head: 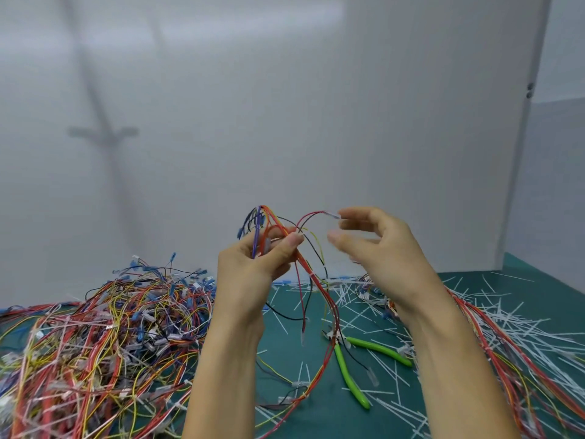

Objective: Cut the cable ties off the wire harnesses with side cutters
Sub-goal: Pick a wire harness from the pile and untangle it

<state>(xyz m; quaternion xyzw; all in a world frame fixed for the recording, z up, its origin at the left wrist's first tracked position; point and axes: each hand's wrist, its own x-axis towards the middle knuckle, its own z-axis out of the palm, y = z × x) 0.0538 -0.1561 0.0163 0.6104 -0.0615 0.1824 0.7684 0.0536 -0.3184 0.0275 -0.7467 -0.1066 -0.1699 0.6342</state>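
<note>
Wire harness (319, 288) is raised above the green tabletop (547, 274), its coloured strands trailing down to the surface. The left hand (250, 270) grips it, thumb and fingers pinching the looped wires. The right hand (380, 248) is released, fingers loosely curved, index fingertip at a red wire's end. Side cutters (380, 349) with green handles lie on the tabletop below, among scattered cut ties (506, 337). A harness pile (95, 343) sits left.

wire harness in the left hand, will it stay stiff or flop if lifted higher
Probably floppy: below the left hand the wire harness droops to the mat. Likely light: a pinch alone holds it. Trailing ends may snag the cutters.
</note>
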